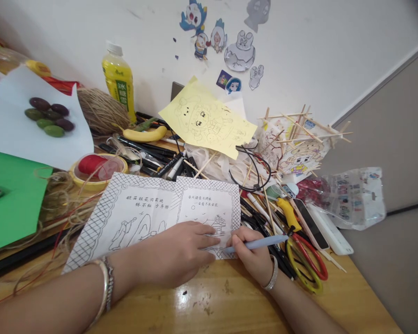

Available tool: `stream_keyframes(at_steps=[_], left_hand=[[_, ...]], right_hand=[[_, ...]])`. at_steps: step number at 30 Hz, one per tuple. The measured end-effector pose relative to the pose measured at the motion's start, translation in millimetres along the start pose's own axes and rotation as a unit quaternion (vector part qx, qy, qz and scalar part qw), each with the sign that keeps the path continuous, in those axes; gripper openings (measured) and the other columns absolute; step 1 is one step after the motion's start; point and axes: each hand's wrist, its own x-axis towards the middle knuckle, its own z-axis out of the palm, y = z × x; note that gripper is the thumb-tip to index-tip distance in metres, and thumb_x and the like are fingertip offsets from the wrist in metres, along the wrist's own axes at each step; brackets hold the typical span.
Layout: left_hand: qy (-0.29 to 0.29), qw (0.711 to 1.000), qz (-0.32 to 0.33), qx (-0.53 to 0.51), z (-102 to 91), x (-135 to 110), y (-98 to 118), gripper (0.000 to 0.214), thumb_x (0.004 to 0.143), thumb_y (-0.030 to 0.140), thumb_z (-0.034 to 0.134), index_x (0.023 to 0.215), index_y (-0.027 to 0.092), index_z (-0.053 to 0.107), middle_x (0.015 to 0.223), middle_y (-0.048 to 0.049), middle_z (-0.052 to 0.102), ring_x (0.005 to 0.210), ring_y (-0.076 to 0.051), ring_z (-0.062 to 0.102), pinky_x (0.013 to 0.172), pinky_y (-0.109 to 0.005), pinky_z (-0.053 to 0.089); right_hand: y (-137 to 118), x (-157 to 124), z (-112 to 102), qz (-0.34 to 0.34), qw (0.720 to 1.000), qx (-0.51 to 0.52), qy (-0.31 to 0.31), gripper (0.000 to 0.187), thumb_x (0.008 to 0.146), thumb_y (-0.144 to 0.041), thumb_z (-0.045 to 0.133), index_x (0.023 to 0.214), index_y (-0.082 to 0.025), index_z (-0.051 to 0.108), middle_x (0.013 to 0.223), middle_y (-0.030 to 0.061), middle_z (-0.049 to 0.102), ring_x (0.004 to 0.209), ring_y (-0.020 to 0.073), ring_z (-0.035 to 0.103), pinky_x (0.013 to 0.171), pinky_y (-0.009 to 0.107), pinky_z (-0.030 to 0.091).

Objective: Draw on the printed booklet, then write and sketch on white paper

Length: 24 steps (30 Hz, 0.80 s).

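A white colouring sheet (142, 211) with line drawings, printed characters and a lattice border lies on the wooden table (212, 301). My left hand (174, 253) rests flat on its lower right part, fingers stretched out, pressing the paper down. My right hand (252, 257) grips a light blue pen (261, 243) in a writing hold, its tip touching the sheet's lower right corner near a small drawn house. Both wrists wear silver bracelets.
Black markers (160, 157) lie piled behind the sheet. A yellow drawing (207, 120) leans on a heap of wooden sticks (299, 127). A yellow drink bottle (118, 79), twine ball (101, 111), banana (144, 134), tape roll (97, 169) and green paper (10, 199) stand left; scissors (304, 260) right.
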Motion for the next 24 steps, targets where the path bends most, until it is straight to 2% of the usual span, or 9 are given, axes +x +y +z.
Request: stream_keyframes(at_steps=[5,9,20,24], left_hand=[[0.016,1.0,0.004,-0.009,0.4,0.2,-0.4,0.02,0.085,0.01,0.052,0.096,0.019,0.066,0.113,-0.0099,0.068,0.112,-0.027,0.059,0.096,-0.039,0.047],[-0.004,1.0,0.005,0.005,-1.1,1.4,-0.3,0.02,0.087,0.012,0.05,0.096,0.018,0.066,0.112,-0.0101,0.068,0.111,-0.027,0.059,0.095,-0.04,0.048],[-0.002,1.0,0.008,0.012,0.4,0.7,-1.1,0.02,0.089,0.014,0.048,0.096,0.017,0.067,0.115,-0.0103,0.067,0.111,-0.029,0.059,0.094,-0.041,0.049],[-0.004,1.0,0.008,0.011,-0.3,0.0,-1.1,0.02,0.089,0.013,0.049,0.096,0.017,0.067,0.115,-0.0113,0.067,0.112,-0.029,0.059,0.093,-0.041,0.049]], right_hand=[[1.0,-1.1,0.6,0.005,0.999,0.036,-0.011,0.033,0.085,-0.027,0.046,0.053,-0.02,0.049,0.051,-0.0004,0.054,0.05,0.0143,0.051,0.049,0.025,0.041],[1.5,-1.2,1.2,-0.005,0.999,0.027,-0.016,0.034,0.084,-0.027,0.046,0.051,-0.021,0.043,0.051,0.0004,0.054,0.051,0.0147,0.052,0.049,0.025,0.04],[0.6,-0.5,0.3,-0.004,1.0,0.004,-0.014,0.033,0.084,-0.025,0.045,0.052,-0.02,0.05,0.05,-0.0006,0.051,0.049,0.0141,0.05,0.048,0.025,0.038],[2.5,-0.6,-1.5,0.007,1.0,0.006,0.005,0.033,0.085,-0.024,0.045,0.053,-0.019,0.053,0.049,-0.0016,0.049,0.048,0.0139,0.049,0.048,0.024,0.038]])
